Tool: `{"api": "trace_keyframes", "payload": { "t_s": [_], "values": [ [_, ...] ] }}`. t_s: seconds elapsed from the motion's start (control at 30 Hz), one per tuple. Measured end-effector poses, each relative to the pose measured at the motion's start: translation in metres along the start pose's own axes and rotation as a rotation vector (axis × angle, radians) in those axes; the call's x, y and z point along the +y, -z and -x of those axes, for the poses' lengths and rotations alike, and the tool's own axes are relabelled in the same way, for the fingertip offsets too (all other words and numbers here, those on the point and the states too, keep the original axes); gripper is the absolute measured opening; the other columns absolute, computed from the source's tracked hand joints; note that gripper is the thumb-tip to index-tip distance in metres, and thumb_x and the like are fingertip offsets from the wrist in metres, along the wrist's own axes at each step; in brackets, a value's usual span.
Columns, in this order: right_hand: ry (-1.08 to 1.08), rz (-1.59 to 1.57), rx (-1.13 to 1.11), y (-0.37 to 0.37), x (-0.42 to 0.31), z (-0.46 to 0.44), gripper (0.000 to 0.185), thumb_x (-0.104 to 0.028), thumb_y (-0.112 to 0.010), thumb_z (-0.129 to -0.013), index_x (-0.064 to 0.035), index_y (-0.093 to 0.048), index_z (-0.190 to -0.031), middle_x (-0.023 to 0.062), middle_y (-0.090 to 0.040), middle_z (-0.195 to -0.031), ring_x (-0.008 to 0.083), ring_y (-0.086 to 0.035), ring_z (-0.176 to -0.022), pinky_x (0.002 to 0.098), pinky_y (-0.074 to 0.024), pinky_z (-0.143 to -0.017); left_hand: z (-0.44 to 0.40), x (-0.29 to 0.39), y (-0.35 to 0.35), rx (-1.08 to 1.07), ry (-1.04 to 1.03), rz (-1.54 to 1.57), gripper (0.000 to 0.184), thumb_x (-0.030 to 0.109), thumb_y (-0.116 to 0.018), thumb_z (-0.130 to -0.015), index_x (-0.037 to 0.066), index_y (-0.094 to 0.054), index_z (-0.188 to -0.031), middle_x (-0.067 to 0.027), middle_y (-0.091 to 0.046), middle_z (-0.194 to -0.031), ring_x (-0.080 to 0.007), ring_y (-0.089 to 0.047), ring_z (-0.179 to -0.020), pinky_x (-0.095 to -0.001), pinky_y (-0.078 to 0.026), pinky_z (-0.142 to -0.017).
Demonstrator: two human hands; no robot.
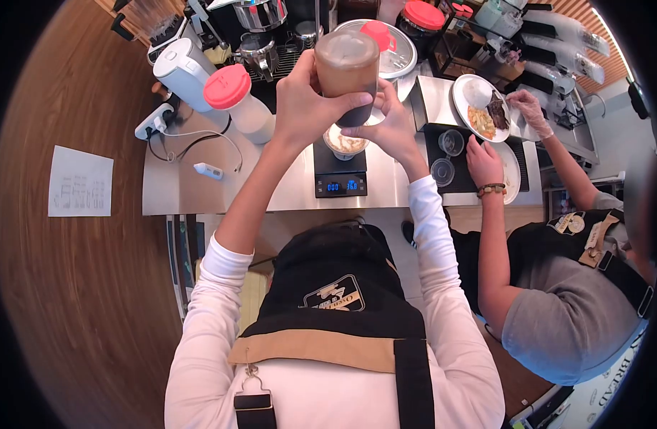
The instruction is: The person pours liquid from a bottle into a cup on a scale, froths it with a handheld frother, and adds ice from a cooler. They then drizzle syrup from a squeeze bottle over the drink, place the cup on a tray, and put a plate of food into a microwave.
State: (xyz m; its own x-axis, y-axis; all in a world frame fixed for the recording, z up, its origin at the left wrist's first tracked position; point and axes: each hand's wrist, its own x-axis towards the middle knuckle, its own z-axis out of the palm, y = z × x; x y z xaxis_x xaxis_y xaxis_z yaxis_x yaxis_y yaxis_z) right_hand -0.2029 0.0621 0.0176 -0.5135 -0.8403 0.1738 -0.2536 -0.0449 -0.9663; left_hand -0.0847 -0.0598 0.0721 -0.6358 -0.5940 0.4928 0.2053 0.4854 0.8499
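Both my hands hold up a clear bottle (pixel 346 68) with brown liquid, tilted with its base toward me. My left hand (pixel 303 104) grips its left side, and my right hand (pixel 389 125) supports it low on the right. Below it, a cup (pixel 345 141) with a white and brown surface stands on a black scale (pixel 340 184) with a lit blue display. The bottle's mouth is hidden, and whether liquid flows cannot be made out. A red lid (pixel 375 30) shows just behind the bottle.
On the left stand a red-lidded bottle (pixel 239 100), a white kettle (pixel 189 75) and a power strip (pixel 155 121); a white pen-like device (pixel 208 171) lies nearer. An espresso machine (pixel 260 53) is behind. At right, a co-worker (pixel 571 307) handles a food plate (pixel 481 107).
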Motion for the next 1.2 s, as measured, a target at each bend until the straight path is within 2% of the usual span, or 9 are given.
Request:
{"api": "trace_keyframes", "payload": {
  "t_s": [0.23,0.33,0.53,0.67,0.7,0.83,0.93,1.13,1.2],
  "values": [
    [0.037,-0.071,0.006,-0.008,0.004,-0.004,0.097,-0.009,-0.092,-0.055,-0.0063,-0.037,-0.135,0.0124,-0.063,-0.116,0.0227,-0.06,-0.113,0.0367,-0.0462,-0.099,-0.001,0.002,0.005,0.013,0.011,-0.026,0.063,0.023,-0.092,-0.061,0.0,-0.057,-0.108,-0.0128,-0.072,-0.094,-0.0169,-0.071,-0.086,-0.0301,-0.057,-0.075],
    [0.079,0.063,0.044,0.0,0.001,-0.007,0.098,-0.01,-0.093,-0.054,-0.0061,-0.037,-0.134,0.0117,-0.066,-0.114,0.0222,-0.061,-0.112,0.0373,-0.0449,-0.099,0.0,0.004,0.0,0.036,-0.02,0.009,0.063,0.022,-0.092,-0.062,-0.001,-0.057,-0.109,-0.0129,-0.072,-0.093,-0.0162,-0.07,-0.085,-0.0292,-0.057,-0.073],
    [0.1,0.061,0.025,0.001,-0.002,0.0,0.102,-0.016,-0.094,-0.053,-0.004,-0.037,-0.136,0.0129,-0.069,-0.109,0.0228,-0.063,-0.108,0.0361,-0.0438,-0.099,0.01,-0.001,0.003,0.056,-0.055,0.016,0.061,0.021,-0.091,-0.064,-0.001,-0.056,-0.109,-0.0122,-0.071,-0.092,-0.0155,-0.07,-0.085,-0.029,-0.057,-0.074],
    [0.145,0.215,-0.081,-0.006,-0.004,-0.012,0.104,-0.02,-0.093,-0.051,-0.0061,-0.037,-0.137,0.0168,-0.068,-0.108,0.028,-0.064,-0.106,0.0341,-0.0443,-0.098,0.028,-0.014,0.011,0.127,0.108,0.235,0.071,0.018,-0.089,-0.068,-0.001,-0.047,-0.121,-0.0136,-0.062,-0.116,-0.0192,-0.064,-0.105,-0.032,-0.055,-0.086],
    [0.136,0.223,-0.125,-0.009,-0.008,-0.014,0.104,-0.023,-0.091,-0.051,-0.007,-0.036,-0.138,0.0181,-0.068,-0.107,0.0319,-0.063,-0.107,0.0397,-0.0396,-0.104,0.037,-0.015,0.015,0.109,0.166,0.271,0.077,0.016,-0.087,-0.07,0.0,-0.04,-0.128,-0.0126,-0.054,-0.124,-0.0206,-0.059,-0.112,-0.0337,-0.052,-0.091],
    [0.216,0.457,-0.329,-0.027,0.01,-0.028,0.105,-0.027,-0.089,-0.053,-0.0075,-0.033,-0.139,0.0169,-0.069,-0.106,0.0366,-0.061,-0.108,0.0519,-0.0269,-0.111,0.067,-0.041,0.012,0.412,0.317,0.32,0.07,0.012,-0.085,-0.073,-0.002,-0.041,-0.126,-0.0106,-0.056,-0.117,-0.019,-0.06,-0.105,-0.0324,-0.052,-0.09],
    [0.177,0.432,-0.361,-0.029,0.012,-0.029,0.104,-0.019,-0.09,-0.053,-0.0051,-0.034,-0.139,0.0108,-0.069,-0.099,0.0287,-0.056,-0.109,0.0378,-0.0399,-0.1,0.074,-0.052,0.014,0.501,0.359,0.397,0.063,0.011,-0.083,-0.075,0.0,-0.045,-0.124,-0.0099,-0.057,-0.115,-0.0182,-0.06,-0.103,-0.0316,-0.051,-0.089],
    [0.156,0.393,-0.452,-0.029,0.011,-0.037,0.102,-0.019,-0.09,-0.056,-0.0055,-0.032,-0.139,0.0181,-0.068,-0.107,0.0337,-0.062,-0.108,0.0405,-0.0434,-0.099,0.081,-0.066,0.015,0.575,0.376,0.516,0.06,0.012,-0.083,-0.077,0.002,-0.047,-0.124,-0.0077,-0.057,-0.112,-0.0165,-0.059,-0.101,-0.0309,-0.049,-0.09],
    [0.155,0.378,-0.472,-0.027,0.012,-0.04,0.102,-0.019,-0.089,-0.056,-0.0052,-0.032,-0.14,0.0187,-0.068,-0.107,0.0342,-0.062,-0.108,0.0407,-0.0437,-0.099,0.082,-0.075,0.015,0.583,0.329,0.464,0.053,0.012,-0.079,-0.081,0.004,-0.048,-0.122,-0.0071,-0.058,-0.112,-0.0172,-0.061,-0.1,-0.0315,-0.055,-0.083]
  ]
}}
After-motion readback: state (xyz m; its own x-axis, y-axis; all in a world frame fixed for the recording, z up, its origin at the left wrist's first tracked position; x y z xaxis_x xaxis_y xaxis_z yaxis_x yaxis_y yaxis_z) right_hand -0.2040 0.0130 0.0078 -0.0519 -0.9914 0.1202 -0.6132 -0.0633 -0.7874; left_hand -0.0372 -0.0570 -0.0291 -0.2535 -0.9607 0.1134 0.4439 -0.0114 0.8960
